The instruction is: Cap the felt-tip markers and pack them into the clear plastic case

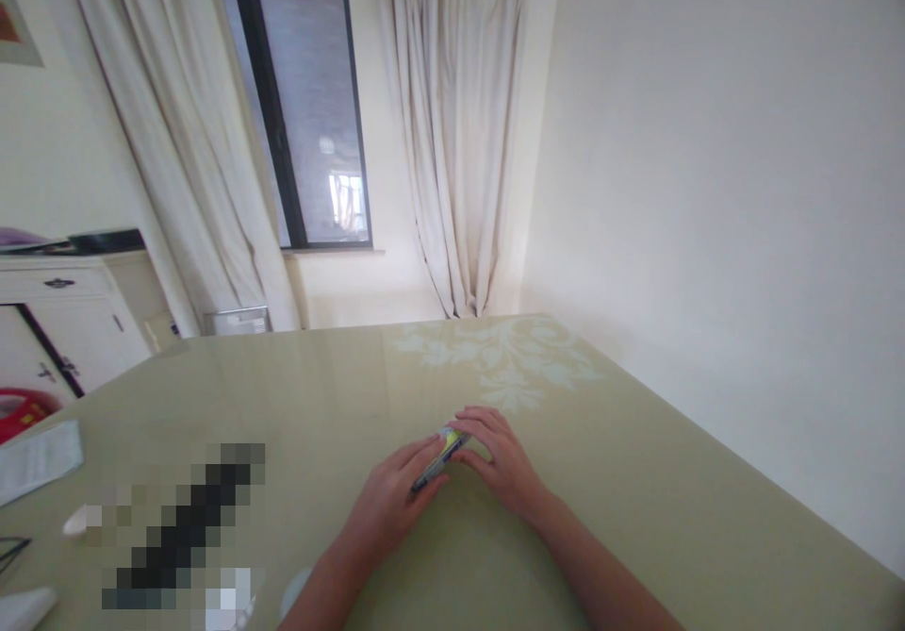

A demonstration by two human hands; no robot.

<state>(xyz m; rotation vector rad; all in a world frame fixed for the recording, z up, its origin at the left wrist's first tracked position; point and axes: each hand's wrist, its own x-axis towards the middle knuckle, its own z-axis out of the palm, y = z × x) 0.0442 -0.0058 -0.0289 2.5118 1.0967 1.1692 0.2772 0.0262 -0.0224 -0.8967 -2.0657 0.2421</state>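
A small, flat packet (445,449) with a yellow-green and whitish top and a dark edge is held at a slant just above or on the tabletop; I cannot tell whether it touches. My left hand (396,491) grips its near left end, thumb below and fingers over the top. At the far right end, my right hand (503,456) is closed on it, fingers curved over the top and thumb on the near side. The fingers hide much of the packet, so its exact kind does not show.
The greenish table (297,395) has a pale leaf pattern (505,353) at its far side. A blurred-out dark long shape (188,527) lies left, near a folded paper (42,459). A wall (742,235) borders the right edge. A white cabinet (85,315) stands behind left.
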